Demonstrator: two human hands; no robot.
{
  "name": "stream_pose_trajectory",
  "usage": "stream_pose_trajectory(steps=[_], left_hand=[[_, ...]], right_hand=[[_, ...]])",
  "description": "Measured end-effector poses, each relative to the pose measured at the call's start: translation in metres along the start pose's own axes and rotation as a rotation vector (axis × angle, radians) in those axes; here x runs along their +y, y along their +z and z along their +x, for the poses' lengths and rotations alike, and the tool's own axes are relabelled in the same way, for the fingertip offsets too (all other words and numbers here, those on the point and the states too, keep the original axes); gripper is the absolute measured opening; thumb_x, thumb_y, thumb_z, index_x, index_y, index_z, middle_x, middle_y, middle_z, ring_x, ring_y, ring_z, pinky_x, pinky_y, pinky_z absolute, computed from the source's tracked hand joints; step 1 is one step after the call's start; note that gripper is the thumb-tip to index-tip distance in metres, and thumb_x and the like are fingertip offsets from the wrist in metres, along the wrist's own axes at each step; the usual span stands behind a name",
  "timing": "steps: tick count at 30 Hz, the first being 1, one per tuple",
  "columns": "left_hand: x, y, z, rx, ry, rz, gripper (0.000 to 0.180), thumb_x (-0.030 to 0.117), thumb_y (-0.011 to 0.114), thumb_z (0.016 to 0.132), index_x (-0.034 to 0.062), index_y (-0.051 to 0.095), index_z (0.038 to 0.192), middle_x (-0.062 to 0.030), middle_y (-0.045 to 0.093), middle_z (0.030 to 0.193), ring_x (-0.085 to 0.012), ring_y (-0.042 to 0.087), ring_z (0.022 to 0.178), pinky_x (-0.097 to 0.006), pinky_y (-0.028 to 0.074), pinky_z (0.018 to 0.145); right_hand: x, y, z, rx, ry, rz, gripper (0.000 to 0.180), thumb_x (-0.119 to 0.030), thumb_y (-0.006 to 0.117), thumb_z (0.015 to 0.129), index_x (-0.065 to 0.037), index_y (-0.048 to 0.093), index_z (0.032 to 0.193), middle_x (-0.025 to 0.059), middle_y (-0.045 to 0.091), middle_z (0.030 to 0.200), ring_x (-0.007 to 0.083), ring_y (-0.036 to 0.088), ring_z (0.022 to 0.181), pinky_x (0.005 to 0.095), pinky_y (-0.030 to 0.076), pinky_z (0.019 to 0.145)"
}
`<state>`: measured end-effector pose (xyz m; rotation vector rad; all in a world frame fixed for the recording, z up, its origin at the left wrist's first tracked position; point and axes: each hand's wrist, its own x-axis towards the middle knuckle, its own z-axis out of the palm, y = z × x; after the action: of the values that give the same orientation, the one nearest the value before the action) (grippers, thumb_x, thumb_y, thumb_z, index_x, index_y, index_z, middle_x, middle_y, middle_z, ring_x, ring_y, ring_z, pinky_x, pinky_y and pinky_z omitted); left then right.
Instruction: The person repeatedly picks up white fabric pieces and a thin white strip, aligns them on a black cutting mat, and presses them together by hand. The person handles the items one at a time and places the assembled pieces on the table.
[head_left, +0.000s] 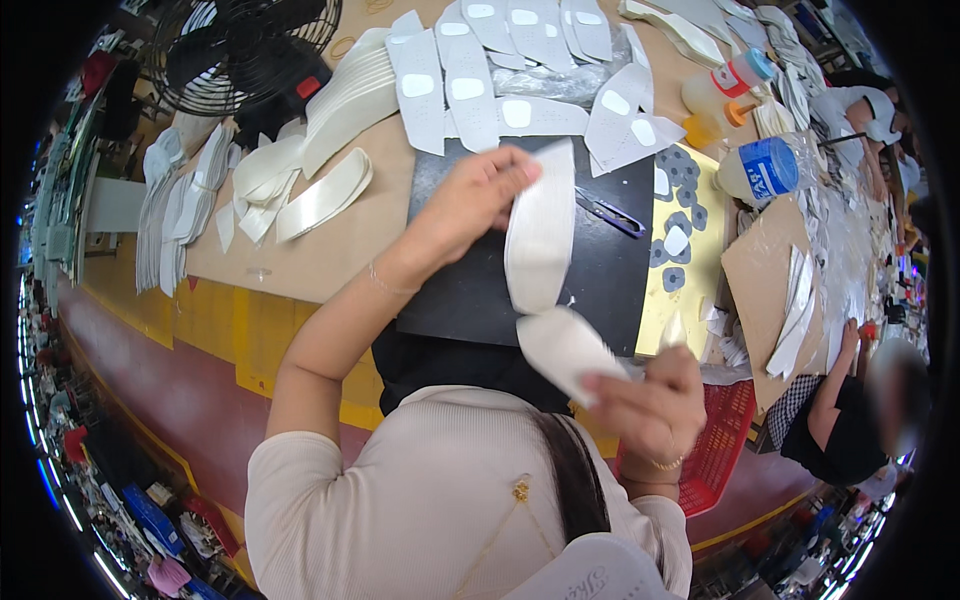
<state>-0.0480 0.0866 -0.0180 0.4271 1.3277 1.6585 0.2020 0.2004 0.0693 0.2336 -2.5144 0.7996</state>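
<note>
My left hand (490, 190) grips the upper end of a long cream-white cut piece (541, 240) with a rounded lower end. It hangs over a black mat (450, 270). In my right hand (660, 405) is a second white piece (568, 352), pinched at its right end and somewhat blurred. The far end of that piece meets or overlaps the bottom of the first one; whether they are joined I cannot tell. A pair of scissors with purple handles (622, 217) lies on the mat, right of the upright piece.
White pieces with pale patches (468, 88) spread along the back. Curved white strips (345, 105) are stacked at left beside a black fan (240, 45). Rightward are a yellow board with grey shapes (673, 278), a blue-labelled jar (757, 170), a red basket (722, 440) and a co-worker (815, 425).
</note>
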Motion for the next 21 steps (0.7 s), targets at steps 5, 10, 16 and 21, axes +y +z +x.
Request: stream_pose_trajectory(steps=[5,10,16,21], left_hand=[[0.034,-0.033,0.006,0.158,0.216,0.011,0.019,0.024,0.059,0.100,0.0057,0.063,0.103,0.0032,0.064,0.088,-0.0023,0.058,0.072,-0.018,0.050,0.065],[0.072,-0.042,-0.009,0.174,0.267,0.264,0.024,0.024,0.063,0.098,0.0018,0.068,0.105,0.0019,0.066,0.089,-0.0036,0.059,0.079,-0.018,0.048,0.072],[0.044,0.004,-0.006,-0.278,0.164,0.882,0.017,0.019,0.071,0.090,0.0023,0.070,0.090,0.0035,0.061,0.074,-0.0026,0.051,0.070,-0.021,0.043,0.062],[0.010,0.051,-0.004,-0.455,0.126,0.891,0.019,0.020,0.073,0.086,0.0022,0.071,0.089,-0.0056,0.062,0.065,-0.0083,0.051,0.059,-0.026,0.041,0.054]], right_hand=[[0.016,-0.022,-0.010,0.078,-0.267,0.470,0.016,-0.012,0.076,0.071,-0.012,0.069,0.085,0.0043,0.075,0.097,0.0144,0.042,0.069,0.0271,0.034,0.056],[0.023,0.009,-0.029,0.603,0.129,0.681,0.011,-0.007,0.074,0.081,-0.007,0.063,0.081,0.0130,0.070,0.080,0.0165,0.051,0.059,0.0292,0.039,0.052],[0.051,0.038,-0.016,0.253,0.754,0.444,0.027,-0.024,0.081,0.080,-0.003,0.068,0.089,-0.0008,0.056,0.064,0.0068,0.051,0.059,0.0252,0.041,0.055],[0.054,0.037,-0.009,-0.032,0.825,0.231,0.028,-0.031,0.078,0.083,-0.005,0.072,0.094,0.0067,0.055,0.061,0.0115,0.049,0.054,0.0272,0.041,0.053]])
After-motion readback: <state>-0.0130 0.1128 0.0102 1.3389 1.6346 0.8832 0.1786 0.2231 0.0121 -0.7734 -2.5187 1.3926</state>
